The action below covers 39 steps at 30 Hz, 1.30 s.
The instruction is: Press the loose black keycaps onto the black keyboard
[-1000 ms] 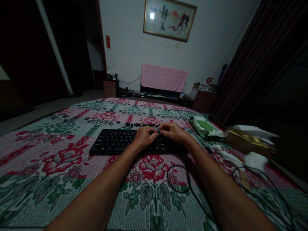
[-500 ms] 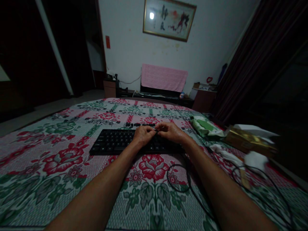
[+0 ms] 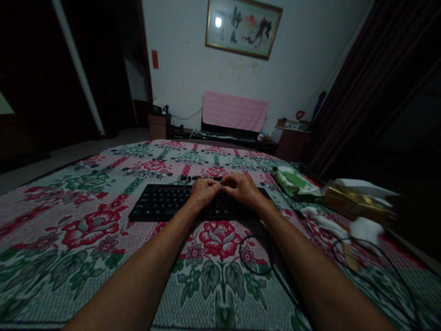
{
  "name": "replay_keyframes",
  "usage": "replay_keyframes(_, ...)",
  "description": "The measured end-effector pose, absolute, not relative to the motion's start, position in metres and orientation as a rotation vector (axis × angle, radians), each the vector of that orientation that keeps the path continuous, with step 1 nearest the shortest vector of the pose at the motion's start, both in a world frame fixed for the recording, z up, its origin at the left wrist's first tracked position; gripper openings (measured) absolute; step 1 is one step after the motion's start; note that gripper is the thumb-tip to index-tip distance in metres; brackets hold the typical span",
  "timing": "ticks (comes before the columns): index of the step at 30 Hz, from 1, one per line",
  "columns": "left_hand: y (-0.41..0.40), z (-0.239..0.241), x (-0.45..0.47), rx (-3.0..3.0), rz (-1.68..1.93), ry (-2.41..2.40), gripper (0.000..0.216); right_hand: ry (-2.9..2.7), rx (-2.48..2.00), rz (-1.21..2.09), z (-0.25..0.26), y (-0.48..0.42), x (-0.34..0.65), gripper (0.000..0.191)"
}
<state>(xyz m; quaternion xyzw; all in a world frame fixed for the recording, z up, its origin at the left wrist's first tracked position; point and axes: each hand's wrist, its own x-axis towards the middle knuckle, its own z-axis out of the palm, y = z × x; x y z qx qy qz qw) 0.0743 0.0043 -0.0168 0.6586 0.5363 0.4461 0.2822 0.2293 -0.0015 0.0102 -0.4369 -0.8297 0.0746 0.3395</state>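
Observation:
A black keyboard (image 3: 165, 198) lies flat on the flowered cloth in front of me. Over its right half, my left hand (image 3: 204, 192) and my right hand (image 3: 243, 188) meet with their fingertips pinched together. Between the fingertips is a small black piece (image 3: 221, 184), mostly covered and too small to name surely. My hands and wrists hide many of the keys on that side. Just behind the keyboard's back edge, several small black pieces (image 3: 196, 178) that look like keycaps lie in a row.
A black cable (image 3: 257, 273) loops on the cloth (image 3: 86, 276) near my right forearm. To the right lie a green and white packet (image 3: 296, 183), a gold box (image 3: 358, 202), white crumpled cloth or tissue (image 3: 367, 230) and a thin wooden-looking strip (image 3: 350, 255).
Both hands have shifted very slightly, with the fingertips a little to the left and closer together. The keyboard and the things around it stay in place.

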Motion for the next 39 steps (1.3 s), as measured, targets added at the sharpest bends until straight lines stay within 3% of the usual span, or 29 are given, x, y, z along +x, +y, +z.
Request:
replay_keyframes(6, -0.004, -0.015, 0.077, 1.945, 1.159, 1.447, 0.024, -2.162, -1.222, 0.175, 0.018, 0.004, 0.245, 0.02)
replay_keyframes(11, -0.008, -0.016, 0.079, 2.128, 1.048, 1.462, 0.022, -1.853, -1.465, 0.271, 0.009, 0.021, 0.293, 0.018)
replay_keyframes(28, -0.007, -0.016, 0.077, 2.21, 0.974, 1.487, 0.023, -2.071, -1.493, 0.315, -0.009, 0.024, 0.311, 0.015)
replay_keyframes(39, -0.007, -0.015, 0.077, 2.22, 0.948, 1.494, 0.024, -2.301, -1.558, -0.006, 0.0, 0.019, 0.305, 0.023)
